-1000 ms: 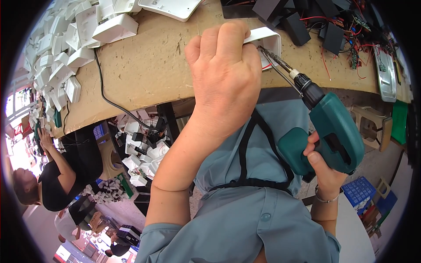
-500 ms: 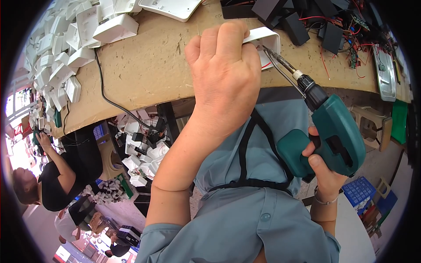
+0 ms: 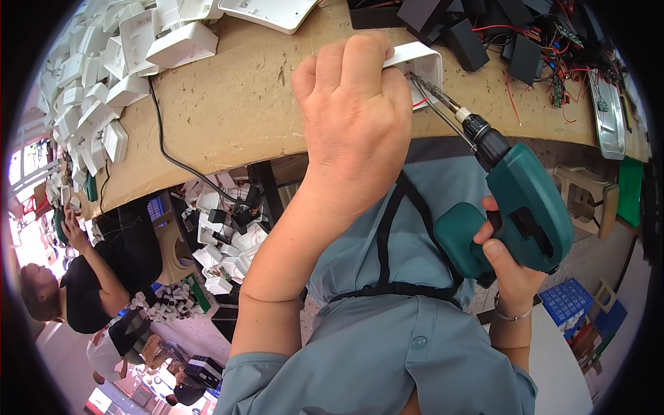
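Observation:
My left hand [image 3: 356, 117] grips a white plastic housing [image 3: 430, 66] at the front part of the bench, its fingers wrapped over the near side and hiding much of it. A short red wire [image 3: 420, 102] shows inside the housing. In my right hand [image 3: 508, 266] is a green pistol-shaped soldering gun [image 3: 529, 204], held by its handle with a finger at the trigger. Its dark tip and a thin metal feed tube reach into the housing's open side. What the tip touches is hidden behind my left hand.
Many white housings [image 3: 138, 41] are heaped at the back left of the bench [image 3: 228, 104]. Black boxes [image 3: 465, 45], red wires and circuit boards lie at the back right, beside a metal tray [image 3: 606, 114]. A black cable [image 3: 162, 138] crosses the left side. Another person [image 3: 97, 283] sits at left.
The soldering gun in my right hand has shifted slightly left and up, its tip a little deeper in the housing. My left hand stays nearly still. The person at left has moved a hand.

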Action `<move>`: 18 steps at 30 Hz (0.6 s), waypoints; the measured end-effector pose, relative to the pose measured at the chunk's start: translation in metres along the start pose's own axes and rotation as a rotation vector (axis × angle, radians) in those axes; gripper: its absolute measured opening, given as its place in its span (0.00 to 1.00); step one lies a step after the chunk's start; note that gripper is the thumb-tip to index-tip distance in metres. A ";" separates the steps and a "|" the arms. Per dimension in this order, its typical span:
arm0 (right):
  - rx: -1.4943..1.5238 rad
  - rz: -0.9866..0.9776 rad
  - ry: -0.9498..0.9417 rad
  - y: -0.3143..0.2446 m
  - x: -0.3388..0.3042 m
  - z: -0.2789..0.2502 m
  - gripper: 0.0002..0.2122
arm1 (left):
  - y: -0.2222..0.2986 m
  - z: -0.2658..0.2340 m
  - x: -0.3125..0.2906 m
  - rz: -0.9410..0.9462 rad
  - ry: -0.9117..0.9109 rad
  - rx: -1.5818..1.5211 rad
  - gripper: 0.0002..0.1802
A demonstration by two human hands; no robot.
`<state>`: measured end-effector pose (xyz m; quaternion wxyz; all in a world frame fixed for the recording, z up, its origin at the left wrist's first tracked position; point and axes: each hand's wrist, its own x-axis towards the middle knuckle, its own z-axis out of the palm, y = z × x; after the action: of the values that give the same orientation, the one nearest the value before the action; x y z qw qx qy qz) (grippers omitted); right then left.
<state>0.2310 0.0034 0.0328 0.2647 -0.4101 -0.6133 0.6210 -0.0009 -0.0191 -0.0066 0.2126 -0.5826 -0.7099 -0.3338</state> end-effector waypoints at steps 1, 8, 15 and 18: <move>-0.001 -0.006 0.003 0.000 0.000 0.000 0.30 | 0.000 0.000 0.000 0.003 -0.003 0.005 0.03; 0.027 0.009 0.015 -0.002 -0.003 0.001 0.31 | 0.000 -0.001 0.000 0.011 -0.002 0.017 0.04; 0.020 -0.009 0.009 -0.002 -0.006 -0.001 0.31 | 0.000 -0.001 0.001 0.017 0.001 0.018 0.04; 0.032 -0.006 0.017 -0.002 -0.007 -0.002 0.31 | 0.001 -0.004 0.001 0.009 -0.019 0.032 0.05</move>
<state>0.2357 -0.0012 0.0359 0.2785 -0.4092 -0.6023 0.6263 -0.0006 -0.0209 -0.0028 0.2167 -0.5855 -0.7145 -0.3159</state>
